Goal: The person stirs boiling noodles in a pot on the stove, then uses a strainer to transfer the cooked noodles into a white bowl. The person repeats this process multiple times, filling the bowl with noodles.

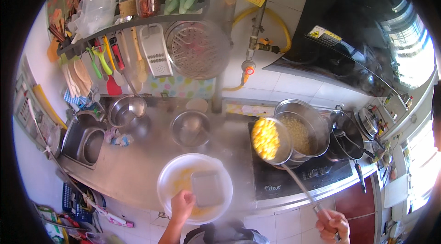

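My right hand grips the metal handle of a round strainer ladle. Yellow kernels, which look like corn, lie in the ladle's left side, over the left edge of the stove. Just right of it stands a steel pot with pale kernels in cloudy liquid. My left hand is curled at a square, greyish container inside a white plastic basin; its fingertips seem to touch the container's edge. Some yellow kernels lie in the basin around the container.
Behind the basin stands a steel bowl; a steel pot is farther left, near the sink. A black wok is right of the steaming pot, its handle past the black gas stove's front edge. Utensils hang below a shelf.
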`<action>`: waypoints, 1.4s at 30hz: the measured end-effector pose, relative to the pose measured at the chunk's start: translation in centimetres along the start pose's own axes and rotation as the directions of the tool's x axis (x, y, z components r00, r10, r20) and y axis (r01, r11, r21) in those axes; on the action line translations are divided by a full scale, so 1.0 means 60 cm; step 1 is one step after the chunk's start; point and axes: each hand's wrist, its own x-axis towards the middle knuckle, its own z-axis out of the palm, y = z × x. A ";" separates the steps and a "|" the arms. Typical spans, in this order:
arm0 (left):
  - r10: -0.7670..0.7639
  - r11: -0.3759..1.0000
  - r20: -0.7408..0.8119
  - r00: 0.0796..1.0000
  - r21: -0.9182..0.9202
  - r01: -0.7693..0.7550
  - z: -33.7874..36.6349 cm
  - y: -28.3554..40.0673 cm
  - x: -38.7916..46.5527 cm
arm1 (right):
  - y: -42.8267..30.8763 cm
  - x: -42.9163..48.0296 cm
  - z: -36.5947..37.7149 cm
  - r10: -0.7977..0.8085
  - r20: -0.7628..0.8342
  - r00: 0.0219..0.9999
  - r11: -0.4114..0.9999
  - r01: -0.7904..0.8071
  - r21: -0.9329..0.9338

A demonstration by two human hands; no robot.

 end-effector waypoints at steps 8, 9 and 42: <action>-0.030 1.000 0.076 0.997 -0.006 0.030 -0.003 -0.031 0.005 | 0.121 0.016 0.085 0.188 0.109 0.976 0.980 -0.179 -0.089; -0.026 1.000 0.079 0.997 -0.010 0.027 -0.003 -0.033 0.006 | 0.138 0.022 0.082 0.199 0.102 0.975 0.970 -0.182 -0.160; 0.165 0.980 0.073 0.984 0.102 -0.172 -0.052 0.028 0.002 | 0.284 -0.016 0.080 -0.384 0.320 0.866 0.192 0.414 -0.890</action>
